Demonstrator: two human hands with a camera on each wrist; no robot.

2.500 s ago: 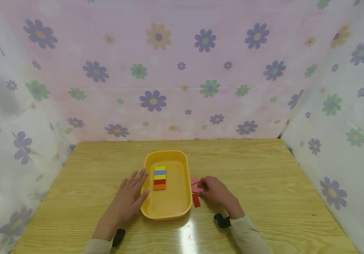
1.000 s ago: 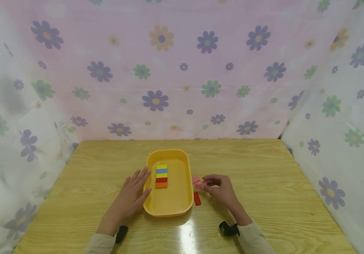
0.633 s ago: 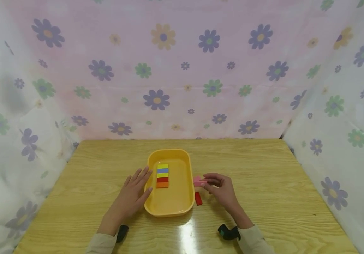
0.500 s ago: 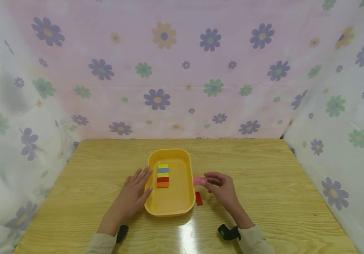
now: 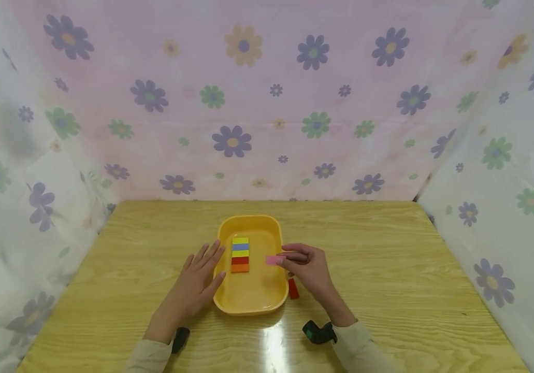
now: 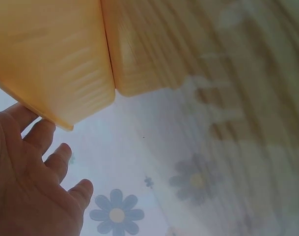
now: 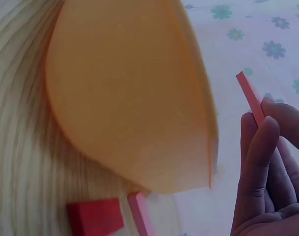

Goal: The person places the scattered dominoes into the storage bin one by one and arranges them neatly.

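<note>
A yellow plastic tray [image 5: 251, 295] sits on the table, holding a column of small flat blocks. From far to near these are yellow [image 5: 240, 241], blue [image 5: 240, 247], yellow again, red [image 5: 240, 260] and orange [image 5: 240, 268]. My left hand [image 5: 191, 284] rests with spread fingers against the tray's left rim. Between thumb and fingers my right hand [image 5: 311, 270] pinches a pink block [image 5: 273, 260], raised over the tray's right side. Outside the tray's right wall lie a red block [image 5: 293, 289] and another pink block [image 7: 141, 214], the latter mostly behind my hand in the head view.
The wooden table [image 5: 378, 243] extends to both sides of the tray. A flowered curtain [image 5: 257, 119] encloses its back and sides. Each wrist wears a black camera mount [image 5: 319, 332].
My right hand picked up one pink block from beside the tray, lifted it and carried it left over the rim. The left hand has stayed on the left rim.
</note>
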